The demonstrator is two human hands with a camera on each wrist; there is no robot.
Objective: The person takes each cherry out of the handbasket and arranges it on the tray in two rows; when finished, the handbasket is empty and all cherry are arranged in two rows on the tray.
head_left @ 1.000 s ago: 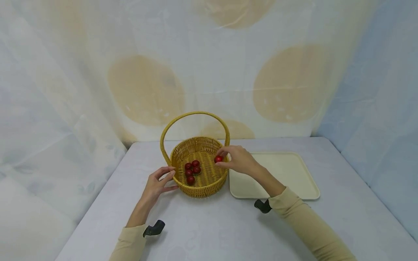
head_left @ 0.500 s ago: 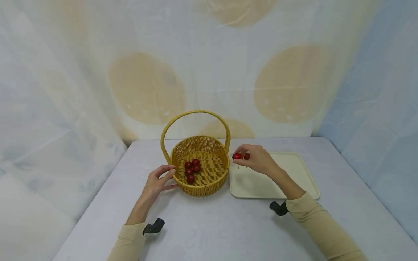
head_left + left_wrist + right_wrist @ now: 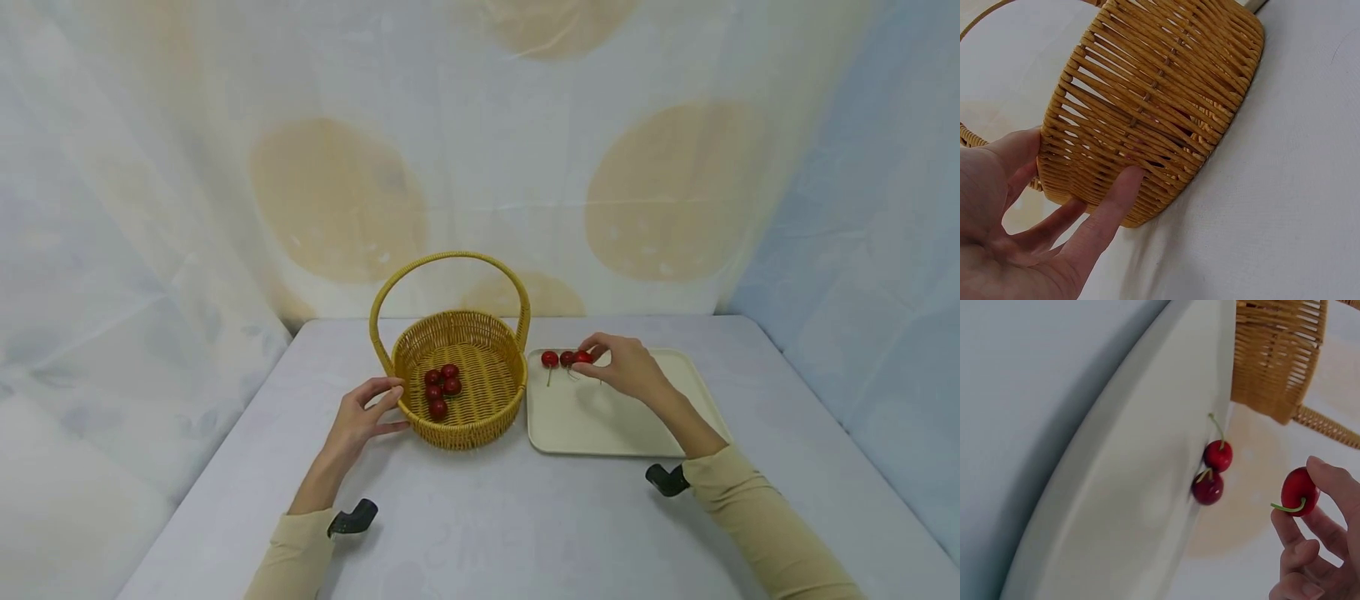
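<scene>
Pinching one cherry [image 3: 583,357] between thumb and fingertips, the right hand [image 3: 626,367] is by the far edge of the tray [image 3: 622,425]; cherry-to-tray contact cannot be told. Two stemmed cherries [image 3: 550,359] lie toward the tray's far left corner. Left hand [image 3: 360,417]: fingers spread, touching the wicker basket [image 3: 468,437], which stands beside the tray's left edge on the table [image 3: 480,517]. Five red cherries [image 3: 452,386] lie inside it.
</scene>
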